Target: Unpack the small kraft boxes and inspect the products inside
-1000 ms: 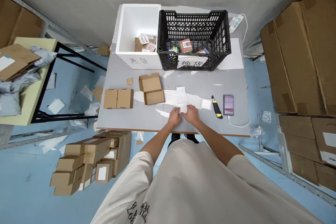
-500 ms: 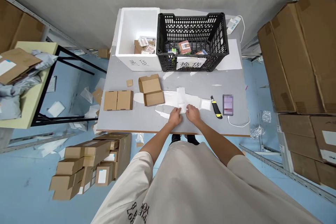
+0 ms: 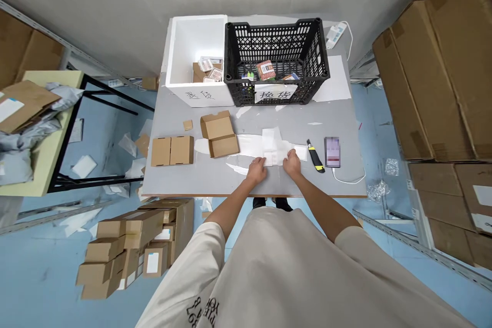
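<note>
Gray tabletop (image 3: 207, 179) — white wrap (image 3: 272, 157) against left hand (image 3: 257, 169)

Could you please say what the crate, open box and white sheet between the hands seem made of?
Crate: likely plastic, satin black, moulded lattice. Open box: matte cardboard, by its creased flaps. White sheet: thin, matte; paper or foam, unclear.

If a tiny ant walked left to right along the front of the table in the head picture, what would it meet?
Closed brown boxes, open box, left hand, white sheet, right hand, black-and-yellow knife, phone.
</note>
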`<state>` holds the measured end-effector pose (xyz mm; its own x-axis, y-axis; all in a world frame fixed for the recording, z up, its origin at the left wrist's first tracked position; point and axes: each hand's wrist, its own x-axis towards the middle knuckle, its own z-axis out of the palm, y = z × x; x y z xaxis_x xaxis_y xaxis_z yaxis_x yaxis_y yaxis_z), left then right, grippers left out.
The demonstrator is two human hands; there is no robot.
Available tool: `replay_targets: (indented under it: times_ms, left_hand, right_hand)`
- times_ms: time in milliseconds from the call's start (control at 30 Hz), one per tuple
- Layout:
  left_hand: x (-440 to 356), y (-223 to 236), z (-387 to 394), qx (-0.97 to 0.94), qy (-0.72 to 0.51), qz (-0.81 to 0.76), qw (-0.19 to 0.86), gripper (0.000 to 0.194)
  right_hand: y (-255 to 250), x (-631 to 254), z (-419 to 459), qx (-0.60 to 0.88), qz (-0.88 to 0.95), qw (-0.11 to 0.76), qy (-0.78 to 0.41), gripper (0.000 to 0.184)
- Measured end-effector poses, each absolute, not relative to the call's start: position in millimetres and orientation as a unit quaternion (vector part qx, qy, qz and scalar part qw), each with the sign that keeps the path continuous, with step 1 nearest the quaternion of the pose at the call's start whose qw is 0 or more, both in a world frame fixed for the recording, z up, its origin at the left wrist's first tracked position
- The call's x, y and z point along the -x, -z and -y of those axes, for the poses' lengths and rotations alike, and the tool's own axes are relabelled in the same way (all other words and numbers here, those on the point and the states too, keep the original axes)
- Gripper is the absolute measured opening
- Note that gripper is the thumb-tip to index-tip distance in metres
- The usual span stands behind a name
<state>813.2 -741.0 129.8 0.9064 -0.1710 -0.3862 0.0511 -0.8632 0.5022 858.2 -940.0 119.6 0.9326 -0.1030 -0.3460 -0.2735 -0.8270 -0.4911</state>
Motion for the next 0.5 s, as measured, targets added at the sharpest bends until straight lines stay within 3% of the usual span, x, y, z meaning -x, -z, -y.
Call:
replay_targets:
  times_ms: [233,400,500]
  left_hand:
    - [-817,-147,760,-0.971,0.164,0.039,0.169,0.047]
    - [-818,-151,766,-0.945,0.172,0.217,0.174,0.061]
    - [-816,-147,764,-0.942,0.187,0.232,0.157,0.066]
  right_hand:
    - [-133,-850,944,0.977,0.077,0.164,-0.112,0.021]
    - [-133,-849,940,0.950,0.170,0.169,-0.199,0.040]
    - [-130,-850,942,0.943,0.156,0.157,-0.248,0.054]
